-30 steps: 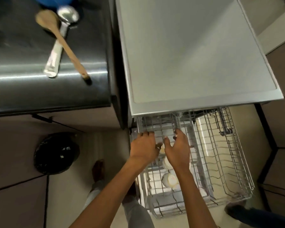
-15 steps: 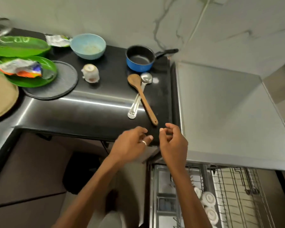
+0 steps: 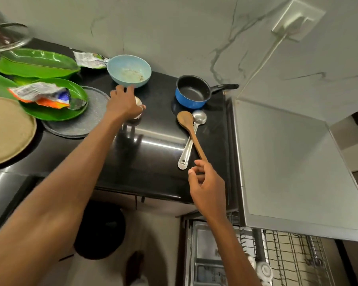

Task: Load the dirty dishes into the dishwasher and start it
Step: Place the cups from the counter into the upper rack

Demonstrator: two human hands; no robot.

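1. Your hands are well apart. The left hand (image 3: 125,104) lies over the small white cup (image 3: 138,101) on the black desk (image 3: 159,153), just in front of the light-blue bowl (image 3: 129,71). The hand hides the cup, so I cannot tell whether you already grip it.
2. Your right hand (image 3: 207,182) is loosely curled at the near end of the wooden spoon (image 3: 191,131). The forefinger is at the handle tip, the thumb is apart from it, and it holds nothing yet.
3. The cup looks light, hard and breakable, so wrap your fingers round its wall rather than pinching the rim.
4. The spoon should be light and stiff. Pinch it a little up the handle, because right at the tip it will swing.
5. The metal ladle (image 3: 199,117) lies touching the spoon and will likely be slick and may slide when you lift the spoon.
6. The blue saucepan (image 3: 192,93) looks like the heaviest piece, so lift it by its handle.
7. The dishwasher rack (image 3: 287,259) stands pulled out, below and to your right.
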